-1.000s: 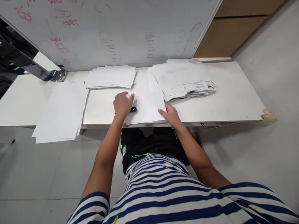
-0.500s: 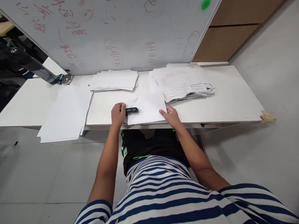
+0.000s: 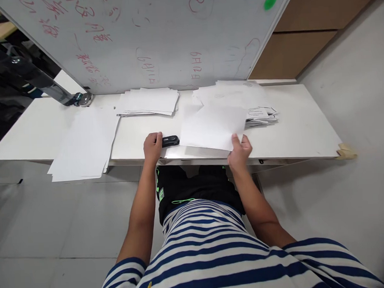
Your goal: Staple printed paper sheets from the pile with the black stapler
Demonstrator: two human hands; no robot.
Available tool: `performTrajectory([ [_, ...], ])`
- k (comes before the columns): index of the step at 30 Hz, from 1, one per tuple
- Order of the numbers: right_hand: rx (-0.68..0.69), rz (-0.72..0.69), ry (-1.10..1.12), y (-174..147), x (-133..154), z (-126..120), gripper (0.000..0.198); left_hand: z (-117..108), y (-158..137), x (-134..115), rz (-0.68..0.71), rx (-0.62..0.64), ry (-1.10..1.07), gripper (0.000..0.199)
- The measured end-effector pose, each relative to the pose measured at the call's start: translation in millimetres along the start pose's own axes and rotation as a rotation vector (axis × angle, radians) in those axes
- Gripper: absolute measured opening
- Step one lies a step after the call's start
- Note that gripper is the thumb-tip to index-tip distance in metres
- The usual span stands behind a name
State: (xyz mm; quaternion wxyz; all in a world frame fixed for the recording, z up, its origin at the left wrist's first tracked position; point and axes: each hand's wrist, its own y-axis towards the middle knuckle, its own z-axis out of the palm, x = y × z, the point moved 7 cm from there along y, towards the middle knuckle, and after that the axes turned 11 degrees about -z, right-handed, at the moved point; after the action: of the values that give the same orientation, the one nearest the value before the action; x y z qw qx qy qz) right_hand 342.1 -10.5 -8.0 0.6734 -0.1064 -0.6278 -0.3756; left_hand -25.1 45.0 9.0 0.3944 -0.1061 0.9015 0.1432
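My left hand [image 3: 153, 146] is closed around a black stapler [image 3: 170, 140] at the front of the white table. In my right hand [image 3: 240, 151] is white paper [image 3: 213, 128], pinched at its near right corner between thumb and fingers. Whether it is one sheet or more I cannot tell. The paper is raised a little off the tabletop, to the right of the stapler and apart from it. It partly covers a stack of papers [image 3: 237, 93] behind it, some of them printed.
A neat pile of white paper [image 3: 148, 101] lies at the back middle. More white sheets [image 3: 83, 142] hang over the front edge at left. A clear bottle [image 3: 49, 84] lies tilted at the far left. The whiteboard [image 3: 168, 39] stands along the table's [image 3: 293, 127] rear edge.
My right hand has moved right, drawing the paper away from the stapler and toward the printed stack. My left hand stays on the stapler in nearly the same place.
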Motion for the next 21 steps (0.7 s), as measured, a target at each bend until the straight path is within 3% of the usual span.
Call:
performTrajectory([
  [4, -0.001, -0.065, -0.005, 15.2, 12.1, -12.6, 0.036, 0.4, 1.2, 1.3, 0.006, -0.007, 0.005, 0.037],
  [8, 0.079, 0.022, -0.009, 17.3, 7.5, -14.3, 0.034, 0.8, 1.4, 2.5, 0.003, -0.002, -0.006, 0.037],
  [13, 0.079, 0.046, 0.055, 17.0, 6.2, -14.4, 0.035, 0.5, 0.3, 2.2, -0.003, 0.005, -0.008, 0.038],
  [21, 0.191, 0.117, 0.06, 0.8, -3.1, 13.1, 0.037, -0.1, -0.2, -1.0, 0.004, -0.001, 0.0, 0.038],
])
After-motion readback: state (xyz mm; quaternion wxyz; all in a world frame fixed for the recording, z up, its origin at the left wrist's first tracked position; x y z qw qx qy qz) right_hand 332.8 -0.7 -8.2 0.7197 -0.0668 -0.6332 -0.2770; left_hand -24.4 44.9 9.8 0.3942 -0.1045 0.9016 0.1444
